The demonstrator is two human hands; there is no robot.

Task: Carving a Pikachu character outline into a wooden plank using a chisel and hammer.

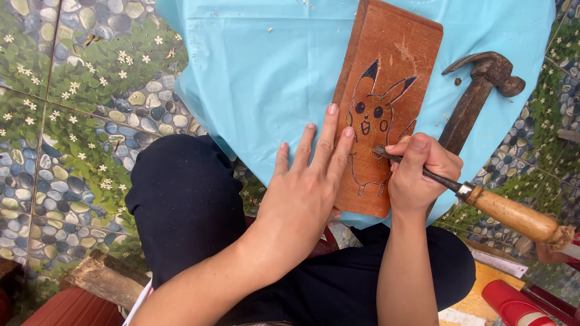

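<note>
Wooden plank (pixel 389 66), reddish-brown, lies on a light blue plastic sheet (pixel 266 66) spread over the lap; near end reaches the sheet's edge. Outlined cartoon creature with 2 pointed ears drawn on its face.

Left hand (pixel 302 193): flat, fingers spread, pressing the plank's left edge and the sheet beside it; grasps nothing.

Right hand (pixel 420 175): clenched around a chisel (pixel 471 196), wooden handle trailing right; metal tip touches the drawing, apparently at the figure's right side, partly hidden by the fingers.

Claw hammer (pixel 477 96) lies just right of the plank, untouched.

Open sheet left of plank. Pebble-and-flower patterned floor (pixel 78 108) beyond.
</note>
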